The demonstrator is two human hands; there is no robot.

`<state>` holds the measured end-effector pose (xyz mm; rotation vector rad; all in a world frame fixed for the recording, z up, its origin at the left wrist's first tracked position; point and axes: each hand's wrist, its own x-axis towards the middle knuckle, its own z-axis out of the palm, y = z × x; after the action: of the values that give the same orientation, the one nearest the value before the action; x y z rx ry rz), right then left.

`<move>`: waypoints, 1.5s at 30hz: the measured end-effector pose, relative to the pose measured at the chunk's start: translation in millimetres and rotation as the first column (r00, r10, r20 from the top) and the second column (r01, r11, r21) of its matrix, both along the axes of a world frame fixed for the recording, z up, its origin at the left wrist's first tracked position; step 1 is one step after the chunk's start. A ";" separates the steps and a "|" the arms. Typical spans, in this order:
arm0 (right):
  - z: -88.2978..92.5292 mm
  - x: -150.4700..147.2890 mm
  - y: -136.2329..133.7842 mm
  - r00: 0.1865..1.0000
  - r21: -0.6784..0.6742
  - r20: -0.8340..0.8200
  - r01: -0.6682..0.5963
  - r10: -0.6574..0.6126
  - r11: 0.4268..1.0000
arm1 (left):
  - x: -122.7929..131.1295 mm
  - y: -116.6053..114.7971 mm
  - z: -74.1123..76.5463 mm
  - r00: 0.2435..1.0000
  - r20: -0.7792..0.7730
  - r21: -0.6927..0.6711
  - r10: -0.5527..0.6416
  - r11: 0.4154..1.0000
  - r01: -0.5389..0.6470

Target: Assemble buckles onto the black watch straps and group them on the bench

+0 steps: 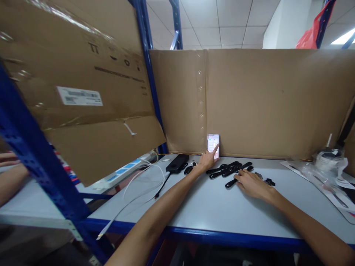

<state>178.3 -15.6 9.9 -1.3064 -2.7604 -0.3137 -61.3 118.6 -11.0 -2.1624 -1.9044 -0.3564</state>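
A lit smartphone (213, 142) stands upright against the cardboard back panel. My left hand (206, 159) reaches to it, holding nothing, with the index finger stretched out onto its screen. Several glossy black-handled tools (226, 170) lie in a loose pile on the grey tabletop, between and beyond my hands; their exact kind is not clear. Over the pile's right side, my right hand (248, 181) has its fingers bent around one black handle (230, 183), whose near end sticks out to the left. A small dark piece (269, 181) lies just beyond that hand.
Left of my left hand lie a black power bank (178, 163), a dark oval fob (188, 170), white cables (130, 201) and a power strip (124, 170). Plastic packaging (324, 173) covers the right end. Cardboard walls (263, 103) and blue posts enclose the table. Another person's arm (12, 181) shows far left.
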 end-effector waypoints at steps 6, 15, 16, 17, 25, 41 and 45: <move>-1.1 0.2 0.6 1.000 -0.010 -0.010 0.005 -0.005 1.000 | -0.6 2.7 -2.1 1.000 0.005 0.003 0.001 1.000 -0.001; 0.1 -0.1 -0.1 1.000 -0.013 -0.011 0.002 -0.002 1.000 | 0.7 1.3 -0.7 1.000 0.014 0.009 0.004 1.000 -0.004; 0.1 0.0 -0.2 1.000 -0.011 -0.012 0.001 -0.001 1.000 | 0.9 1.6 -0.9 1.000 0.015 0.010 0.005 1.000 -0.005; 0.1 0.0 -0.3 1.000 -0.011 -0.015 0.001 -0.001 1.000 | 1.0 1.9 -0.9 1.000 0.018 0.009 0.008 1.000 -0.008; 0.0 -0.2 -0.2 1.000 -0.007 0.000 0.002 -0.002 1.000 | 2.5 3.5 4.5 0.997 0.067 -0.005 0.028 1.000 -0.028; 1.6 -0.7 -1.9 1.000 0.008 0.000 -0.001 0.001 1.000 | 5.0 4.1 6.0 0.995 0.087 0.005 0.042 0.999 -0.042; 0.5 -0.4 -1.0 1.000 0.016 0.005 0.002 -0.002 1.000 | 4.8 5.0 5.8 0.997 0.072 0.014 0.035 0.999 -0.036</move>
<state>177.9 -16.6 10.4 -1.3069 -2.7549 -0.3389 -56.4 123.5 -5.2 -2.1310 -1.9686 -0.4457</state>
